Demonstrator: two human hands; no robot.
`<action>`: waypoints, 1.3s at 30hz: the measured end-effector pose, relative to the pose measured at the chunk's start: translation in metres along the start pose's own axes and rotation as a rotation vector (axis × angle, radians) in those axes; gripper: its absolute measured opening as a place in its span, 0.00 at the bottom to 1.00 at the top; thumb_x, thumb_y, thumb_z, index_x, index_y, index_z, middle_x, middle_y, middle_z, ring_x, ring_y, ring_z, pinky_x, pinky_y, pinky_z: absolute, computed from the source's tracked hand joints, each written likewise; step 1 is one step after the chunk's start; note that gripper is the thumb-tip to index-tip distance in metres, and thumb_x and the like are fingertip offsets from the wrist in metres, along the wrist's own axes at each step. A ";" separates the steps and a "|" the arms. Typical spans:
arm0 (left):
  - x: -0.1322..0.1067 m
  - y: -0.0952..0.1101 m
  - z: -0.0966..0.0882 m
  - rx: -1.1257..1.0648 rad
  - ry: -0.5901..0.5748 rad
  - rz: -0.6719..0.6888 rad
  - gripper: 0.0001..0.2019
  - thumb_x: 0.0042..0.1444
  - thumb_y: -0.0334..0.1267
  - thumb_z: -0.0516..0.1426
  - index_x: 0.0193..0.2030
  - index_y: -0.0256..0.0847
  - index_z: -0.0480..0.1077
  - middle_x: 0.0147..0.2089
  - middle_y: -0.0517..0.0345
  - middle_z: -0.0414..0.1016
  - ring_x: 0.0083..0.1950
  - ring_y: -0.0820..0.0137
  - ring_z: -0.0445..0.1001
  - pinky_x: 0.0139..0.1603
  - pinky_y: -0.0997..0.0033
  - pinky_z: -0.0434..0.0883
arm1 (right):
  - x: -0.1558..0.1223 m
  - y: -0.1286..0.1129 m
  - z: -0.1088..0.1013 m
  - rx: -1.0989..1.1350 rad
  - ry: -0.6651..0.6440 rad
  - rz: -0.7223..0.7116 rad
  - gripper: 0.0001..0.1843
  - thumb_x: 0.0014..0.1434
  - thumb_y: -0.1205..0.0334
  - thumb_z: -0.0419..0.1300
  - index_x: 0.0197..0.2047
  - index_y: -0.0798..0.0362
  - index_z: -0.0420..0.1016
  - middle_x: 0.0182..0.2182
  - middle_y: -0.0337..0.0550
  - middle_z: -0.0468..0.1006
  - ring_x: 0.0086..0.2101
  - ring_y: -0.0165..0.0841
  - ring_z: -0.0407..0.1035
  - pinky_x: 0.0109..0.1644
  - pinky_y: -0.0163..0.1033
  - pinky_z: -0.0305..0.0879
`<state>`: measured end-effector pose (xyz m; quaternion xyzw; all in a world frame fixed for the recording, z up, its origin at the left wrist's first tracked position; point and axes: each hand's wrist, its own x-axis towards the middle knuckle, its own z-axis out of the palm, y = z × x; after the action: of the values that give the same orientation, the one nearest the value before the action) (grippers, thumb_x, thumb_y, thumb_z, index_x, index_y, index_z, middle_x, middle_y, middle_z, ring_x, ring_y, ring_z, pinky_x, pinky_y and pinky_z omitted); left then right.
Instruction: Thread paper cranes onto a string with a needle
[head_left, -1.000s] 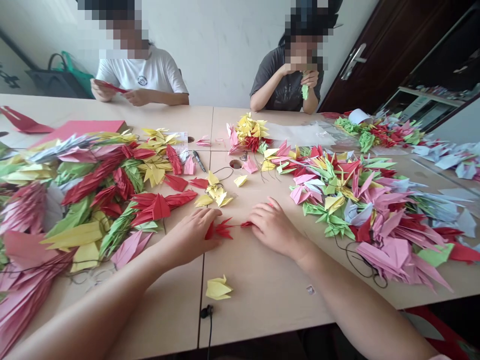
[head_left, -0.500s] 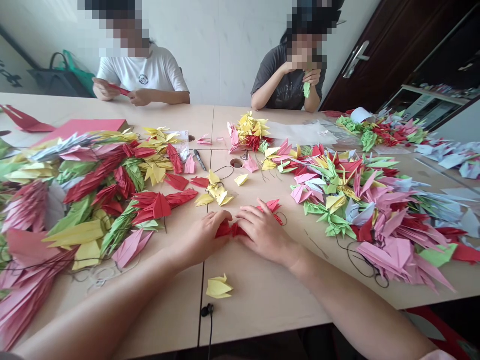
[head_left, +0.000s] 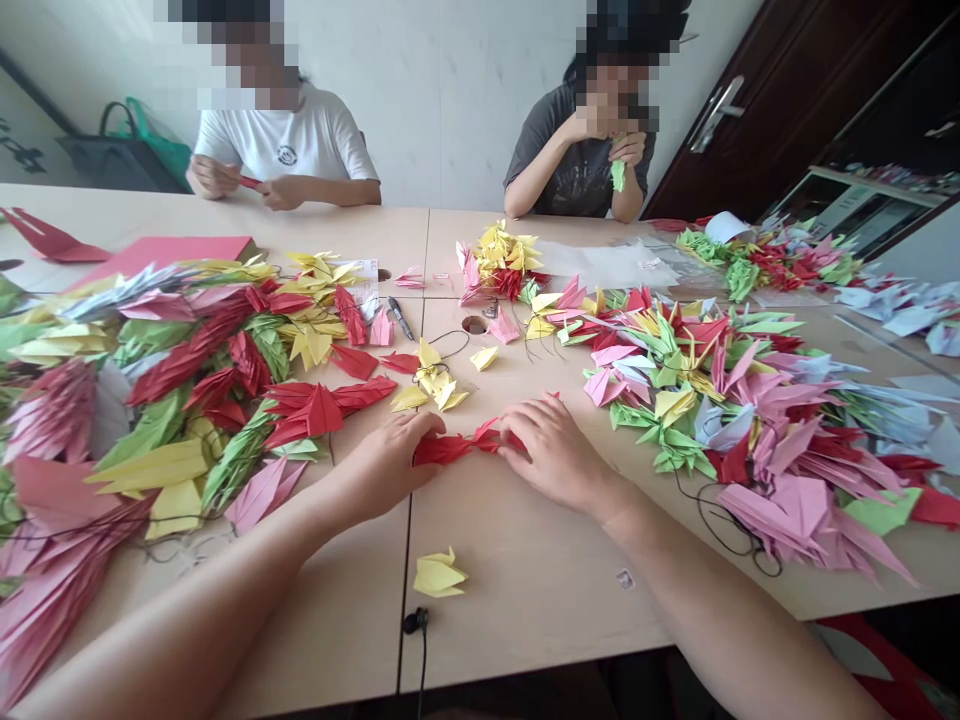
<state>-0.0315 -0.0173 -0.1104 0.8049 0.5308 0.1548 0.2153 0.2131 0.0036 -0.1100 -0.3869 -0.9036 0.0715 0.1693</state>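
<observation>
My left hand [head_left: 390, 462] and my right hand [head_left: 551, 450] rest on the light wooden table [head_left: 525, 590], each pinching one end of a short row of red paper cranes [head_left: 459, 446] that lies between them. The fingers of both hands are curled onto the red paper. A single yellow crane [head_left: 439, 575] lies nearer to me, below the left hand. A small group of yellow cranes [head_left: 431, 385] sits just beyond the hands.
Big heaps of folded cranes fill the left [head_left: 150, 400] and the right [head_left: 750, 410] of the table. A black cord [head_left: 720, 525] loops at the right. A pen [head_left: 398, 320] lies mid-table. Two people [head_left: 285, 150] [head_left: 581, 165] sit opposite, each holding paper.
My hands came together over the red cranes, then drew slightly apart again. The red cranes now lie stretched in a row between them.
</observation>
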 end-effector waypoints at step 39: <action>-0.003 -0.014 -0.020 0.036 -0.020 -0.001 0.17 0.50 0.34 0.56 0.48 0.44 0.72 0.45 0.49 0.81 0.45 0.54 0.80 0.43 0.58 0.76 | -0.012 0.043 -0.028 0.175 0.090 0.112 0.20 0.63 0.57 0.63 0.58 0.51 0.74 0.55 0.54 0.76 0.57 0.45 0.68 0.62 0.56 0.64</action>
<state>-0.0531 -0.0112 -0.1003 0.8100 0.5317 0.1370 0.2061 0.2602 0.0248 -0.0983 -0.4235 -0.8623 0.1419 0.2387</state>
